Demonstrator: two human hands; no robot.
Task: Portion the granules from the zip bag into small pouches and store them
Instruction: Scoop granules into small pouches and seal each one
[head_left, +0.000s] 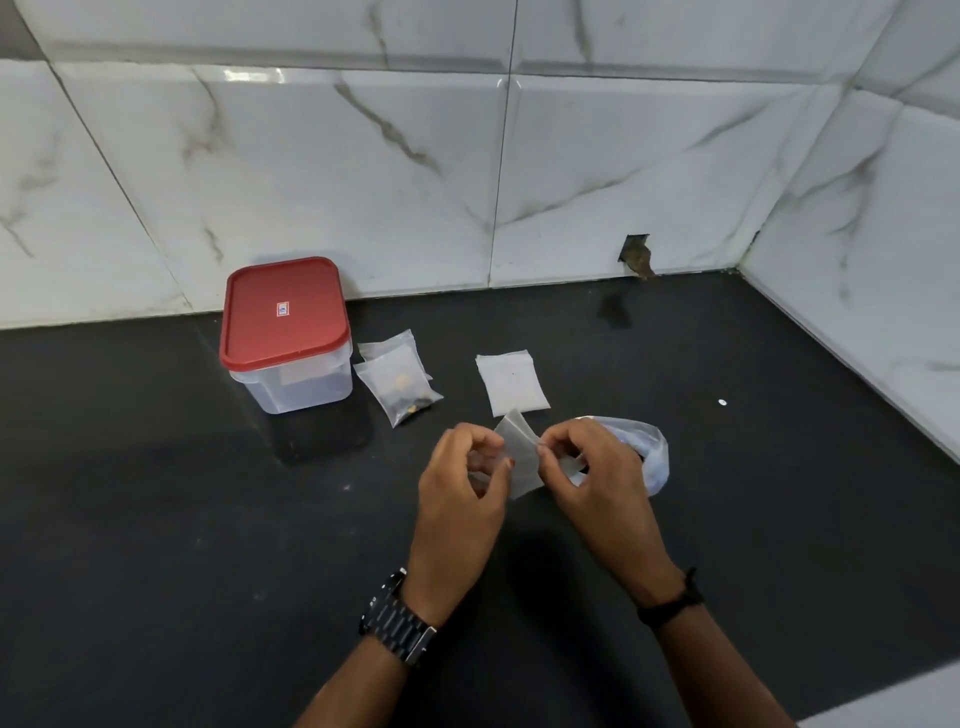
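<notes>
Both hands hold one small clear pouch (521, 457) above the black counter. My left hand (465, 478) pinches its left edge and my right hand (587, 467) pinches its right edge. Just behind my right hand lies the larger zip bag (649, 452), clear plastic with dark contents, partly hidden by the hand. A flat stack of empty white pouches (511, 382) lies beyond the hands. To its left lie two pouches (397, 376) with dark and yellowish granules inside. A clear plastic container with a red lid (285, 332) stands shut at the back left.
The black counter (182, 519) meets white marble-look wall tiles (363, 171) at the back and on the right. A small hole (638, 255) breaks the back wall at counter level. A tiny white speck (721, 401) lies on the right.
</notes>
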